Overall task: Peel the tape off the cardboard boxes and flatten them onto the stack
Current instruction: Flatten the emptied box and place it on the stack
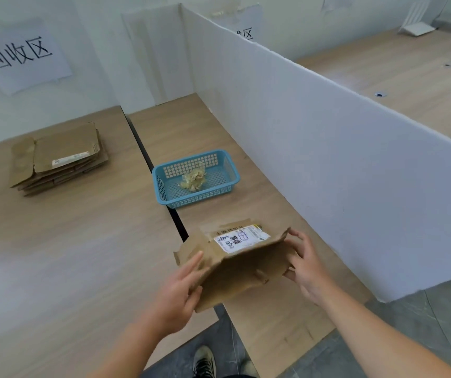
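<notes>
Above the table [188, 126], a creased, white-labelled box [246, 271] gapes open.

You see a brown cardboard box [242, 271], partly collapsed, white label [239, 239] facing up, nearest you. The flattened stack [60, 159] lies well apart, far left.

Ahead of you, a blue basket [202, 198] sits on the right table [180, 126], just beside the white partition [314, 148]. A paper sign [19, 57] hangs on the wall.
</notes>
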